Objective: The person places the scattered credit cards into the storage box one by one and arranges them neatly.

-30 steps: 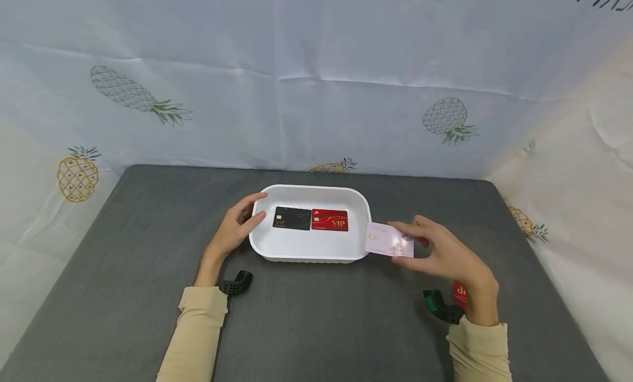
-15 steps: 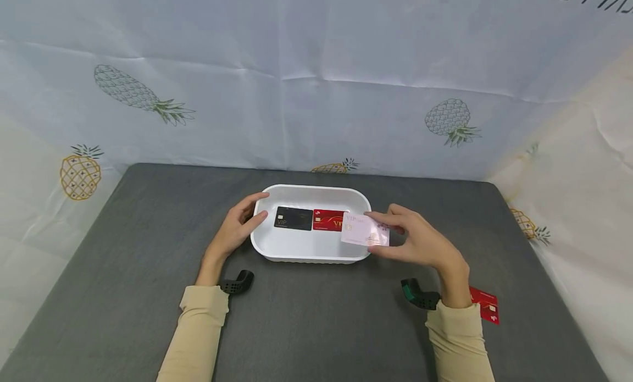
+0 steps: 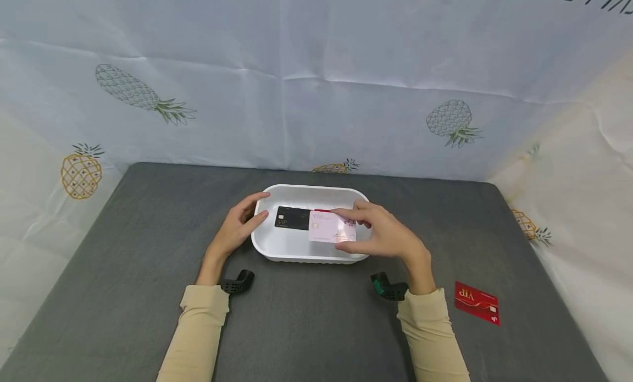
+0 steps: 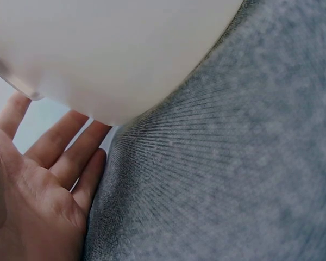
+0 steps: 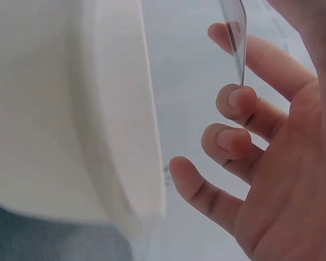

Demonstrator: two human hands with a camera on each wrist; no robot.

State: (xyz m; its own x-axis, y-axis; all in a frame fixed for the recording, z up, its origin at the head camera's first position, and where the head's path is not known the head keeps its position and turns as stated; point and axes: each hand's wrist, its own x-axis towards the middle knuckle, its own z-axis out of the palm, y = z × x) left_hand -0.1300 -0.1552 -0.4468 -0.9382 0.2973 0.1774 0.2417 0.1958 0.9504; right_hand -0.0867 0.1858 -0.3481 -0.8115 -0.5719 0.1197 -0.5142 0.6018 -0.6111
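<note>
My right hand (image 3: 378, 231) pinches a pale pink VIP card (image 3: 328, 226) by its right part, thumb at the near edge and index finger at the far edge. The card is over the white tray (image 3: 292, 252), overlapping a black VIP card (image 3: 290, 218) and covering most of a red card (image 3: 322, 210) there. In the right wrist view the pink card (image 5: 239, 43) shows edge-on between the fingers, its face tilted away. My left hand (image 3: 234, 228) holds the tray's left end, thumb over the rim; other fingers (image 4: 65, 144) lie along the outer wall in the left wrist view.
Another red VIP card (image 3: 477, 303) lies on the grey table (image 3: 306, 327) to the right of my right forearm. A pineapple-print cloth (image 3: 237, 112) hangs behind the table. Black camera mounts (image 3: 238, 282) sit at both wrists.
My right hand has carried the pink card leftward from the tray's right edge to over its middle, covering the red card inside. The red card on the table has come into full view.
</note>
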